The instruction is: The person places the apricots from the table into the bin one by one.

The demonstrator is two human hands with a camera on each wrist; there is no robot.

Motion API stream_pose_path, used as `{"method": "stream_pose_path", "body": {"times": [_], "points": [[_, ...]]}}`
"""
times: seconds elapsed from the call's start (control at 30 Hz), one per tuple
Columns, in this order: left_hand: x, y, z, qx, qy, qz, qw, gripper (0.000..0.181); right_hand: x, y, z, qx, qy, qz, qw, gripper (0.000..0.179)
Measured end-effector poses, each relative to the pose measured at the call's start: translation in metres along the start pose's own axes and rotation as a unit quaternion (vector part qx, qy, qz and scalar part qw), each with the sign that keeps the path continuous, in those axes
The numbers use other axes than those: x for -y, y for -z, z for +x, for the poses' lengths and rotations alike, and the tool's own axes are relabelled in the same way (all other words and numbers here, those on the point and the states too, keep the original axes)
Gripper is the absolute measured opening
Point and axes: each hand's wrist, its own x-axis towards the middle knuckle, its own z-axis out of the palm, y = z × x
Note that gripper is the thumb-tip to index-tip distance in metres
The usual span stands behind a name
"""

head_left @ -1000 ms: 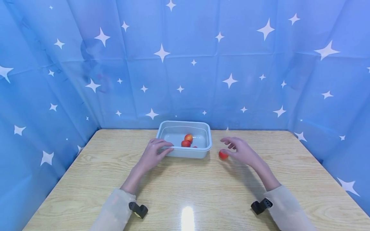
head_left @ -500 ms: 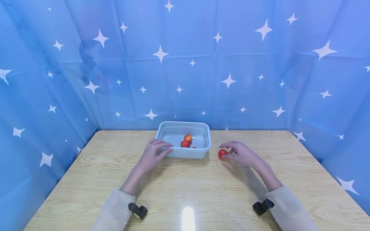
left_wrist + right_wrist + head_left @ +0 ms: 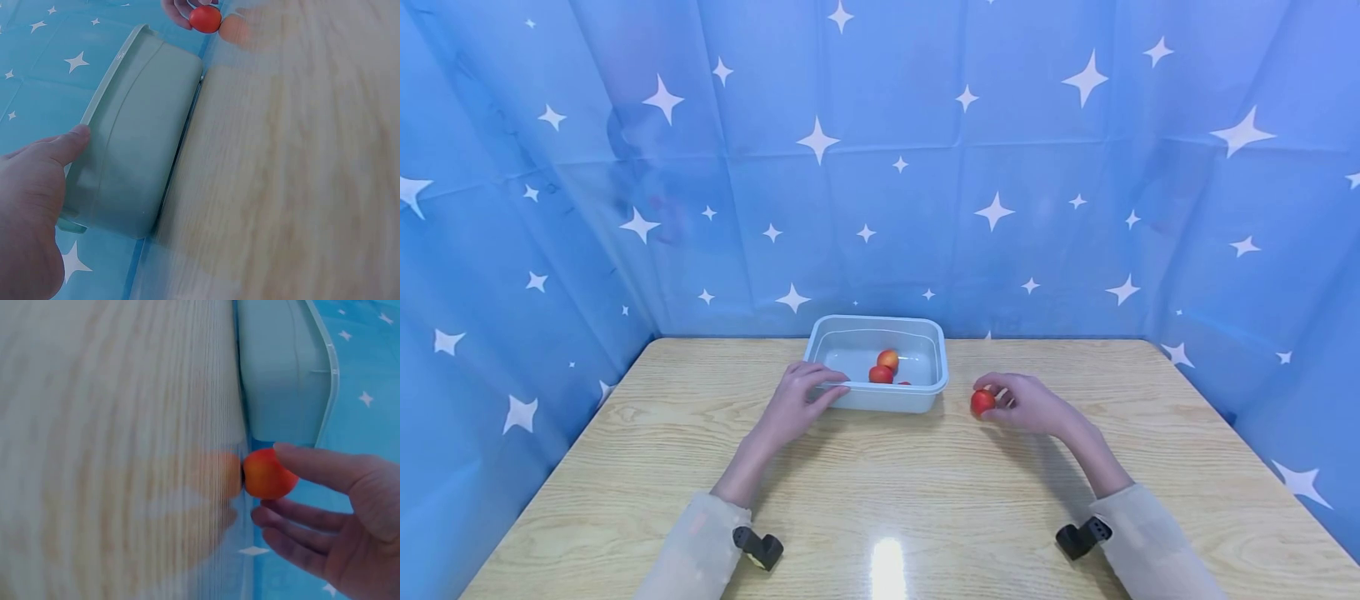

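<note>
A light blue-grey plastic tub (image 3: 880, 399) stands near the back of the table. My left hand (image 3: 797, 402) holds its near left rim, the thumb (image 3: 76, 139) on the outside and the other fingers over the edge. To the right of the tub, my right hand (image 3: 1026, 403) pinches a small round red-orange fruit (image 3: 982, 402) between thumb and fingers. The right wrist view has the thumb on one side of the fruit (image 3: 269, 475), fingertips on the other, and the fruit right at the tabletop. Inside the tub lie a red fruit (image 3: 881, 374), a yellow-red one (image 3: 888, 359) and a sliver of another, mostly hidden by the near wall.
The wood-grain table (image 3: 880, 483) is shiny and mirrors the fruit and hand. A blue curtain (image 3: 880, 183) with white stars hangs behind its back edge and along both sides, with the tub close to it. Each sleeve carries a black wrist device (image 3: 1082, 537).
My right hand has come down and its thumb and fingers have closed around the fruit, which has shifted very slightly. My left hand and the tub have stayed put.
</note>
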Motion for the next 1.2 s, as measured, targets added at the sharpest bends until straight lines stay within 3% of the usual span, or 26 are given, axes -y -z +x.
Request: {"method": "stream_pose_path", "body": {"times": [0.4, 0.8, 1.2], "points": [[0.0, -0.001, 0.0, -0.004, -0.007, -0.001, 1.0, 0.014, 0.0, 0.001, -0.001, 0.001, -0.013, 0.005, 0.9999, 0.035], [0.0, 0.0, -0.001, -0.006, -0.008, 0.001, 0.9999, 0.014, 0.007, 0.007, 0.004, -0.076, 0.001, 0.017, 0.9969, 0.033], [-0.001, 0.0, 0.0, -0.006, -0.002, -0.001, 1.0, 0.013, 0.017, 0.011, 0.009, -0.124, 0.014, 0.031, 0.9918, 0.036]]}}
